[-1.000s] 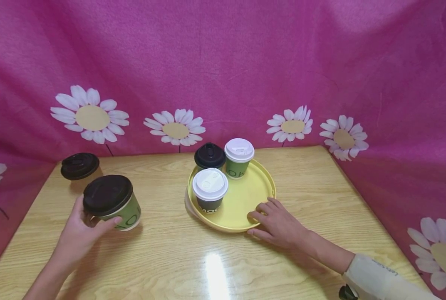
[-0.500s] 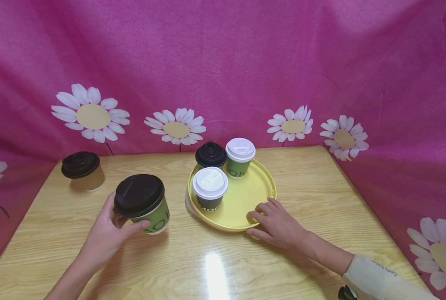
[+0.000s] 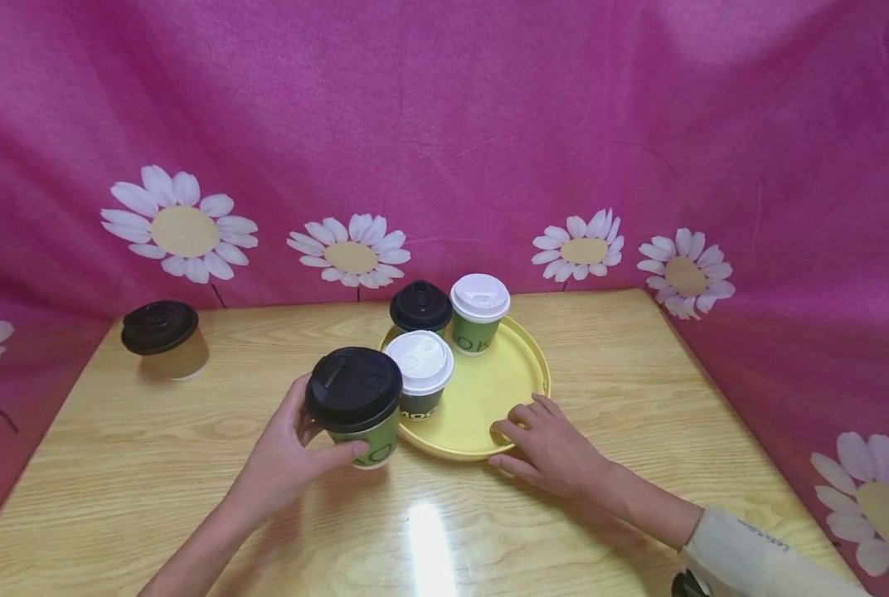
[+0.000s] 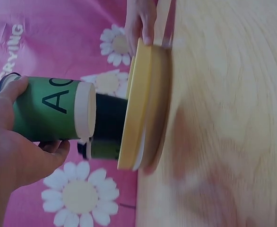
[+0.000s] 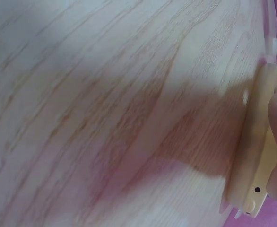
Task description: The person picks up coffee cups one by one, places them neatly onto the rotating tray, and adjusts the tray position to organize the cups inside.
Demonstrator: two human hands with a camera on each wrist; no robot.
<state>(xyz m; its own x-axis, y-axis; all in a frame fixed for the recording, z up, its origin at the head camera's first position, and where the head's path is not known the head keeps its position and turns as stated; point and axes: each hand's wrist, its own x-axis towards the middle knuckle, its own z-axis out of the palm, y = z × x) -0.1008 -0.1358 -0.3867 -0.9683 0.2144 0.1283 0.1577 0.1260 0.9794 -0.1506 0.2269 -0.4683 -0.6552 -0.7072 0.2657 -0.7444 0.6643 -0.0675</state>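
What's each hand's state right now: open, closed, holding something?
Left hand: closed, holding a black-lidded green cup.
Right hand: closed, gripping the yellow tray by its rim.

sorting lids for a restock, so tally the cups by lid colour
Black-lidded cups: 3
White-lidded cups: 2
Total: 5

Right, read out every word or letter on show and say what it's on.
"AO": held green cup.
"MO", next letter unclear: dark cup with white lid.
"OK": green cup with white lid.
"CRYING": pink cloth, in the left wrist view.
Sleeve: print too small and blurred to read.
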